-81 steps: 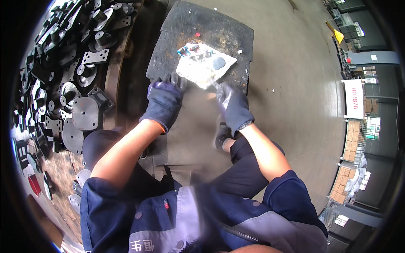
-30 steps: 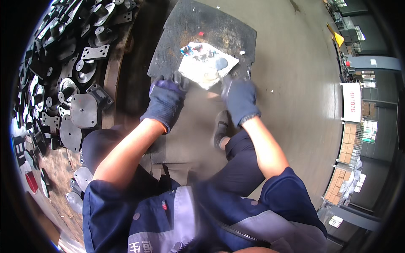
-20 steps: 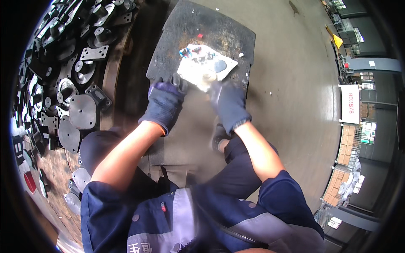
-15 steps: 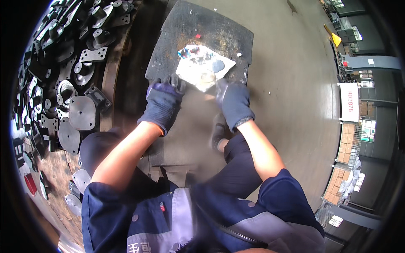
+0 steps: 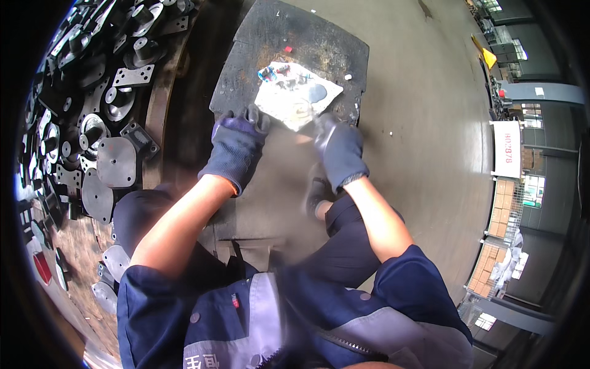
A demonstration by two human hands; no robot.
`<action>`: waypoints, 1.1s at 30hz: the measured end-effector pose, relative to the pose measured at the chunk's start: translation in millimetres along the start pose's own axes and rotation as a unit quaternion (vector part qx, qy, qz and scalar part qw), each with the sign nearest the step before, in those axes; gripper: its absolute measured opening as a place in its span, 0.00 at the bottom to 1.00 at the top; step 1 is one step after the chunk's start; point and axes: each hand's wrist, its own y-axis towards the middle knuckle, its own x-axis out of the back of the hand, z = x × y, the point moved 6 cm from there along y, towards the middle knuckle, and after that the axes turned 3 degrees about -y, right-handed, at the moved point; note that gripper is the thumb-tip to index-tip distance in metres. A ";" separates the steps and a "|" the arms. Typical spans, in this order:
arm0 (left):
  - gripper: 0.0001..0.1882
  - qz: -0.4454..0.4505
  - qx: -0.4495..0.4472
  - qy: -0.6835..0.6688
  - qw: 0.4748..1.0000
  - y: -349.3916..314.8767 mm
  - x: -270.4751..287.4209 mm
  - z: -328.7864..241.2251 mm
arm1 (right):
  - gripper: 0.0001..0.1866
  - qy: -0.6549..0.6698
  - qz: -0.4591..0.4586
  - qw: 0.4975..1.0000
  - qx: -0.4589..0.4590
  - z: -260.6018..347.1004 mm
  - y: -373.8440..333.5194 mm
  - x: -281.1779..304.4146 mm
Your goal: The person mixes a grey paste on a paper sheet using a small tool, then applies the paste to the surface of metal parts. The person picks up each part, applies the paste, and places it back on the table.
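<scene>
Both my hands wear dark blue knit work gloves. My left hand [image 5: 238,138] is closed, its fingers curled, at the near left side of a white sheet [image 5: 279,104]; anything inside it is hidden. My right hand [image 5: 340,147] is at the sheet's near right side, fingers bent inward and slightly blurred; what they grip, if anything, cannot be made out. The sheet lies on a worn dark tabletop [image 5: 252,67]. Glare washes out much of it, but a grey oval patch [image 5: 315,93] and a small pale round shape [image 5: 301,112] show, with blue and red bits at its far left corner.
At left, a wooden bench [image 5: 157,129] bears piled metal plates and flanged parts [image 5: 117,162]. A small red piece [image 5: 288,48] and a white bit [image 5: 348,77] lie on the tabletop. Cartons [image 5: 503,209] in wire racks stand far right, beyond the grey floor.
My right hand has shifted slightly, its fingers turning a little near the sheet's edge. My left hand stays closed in nearly the same place.
</scene>
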 end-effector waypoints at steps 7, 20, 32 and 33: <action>0.17 0.016 0.007 -0.007 1.000 1.6 9.6 -0.9 | 0.12 -0.088 0.053 0.994 0.043 24.8 5.8 6.7; 0.18 -0.072 -0.023 0.002 0.997 -1.9 6.3 -1.8 | 0.15 -0.099 0.190 0.976 0.039 17.5 9.6 13.6; 0.20 -0.064 -0.017 -0.008 0.998 -0.7 7.0 0.0 | 0.16 -0.085 0.161 0.983 0.035 33.5 3.8 9.3; 0.20 -0.068 -0.020 -0.014 0.997 0.0 7.4 0.7 | 0.17 -0.054 0.169 0.984 0.020 20.7 5.1 7.6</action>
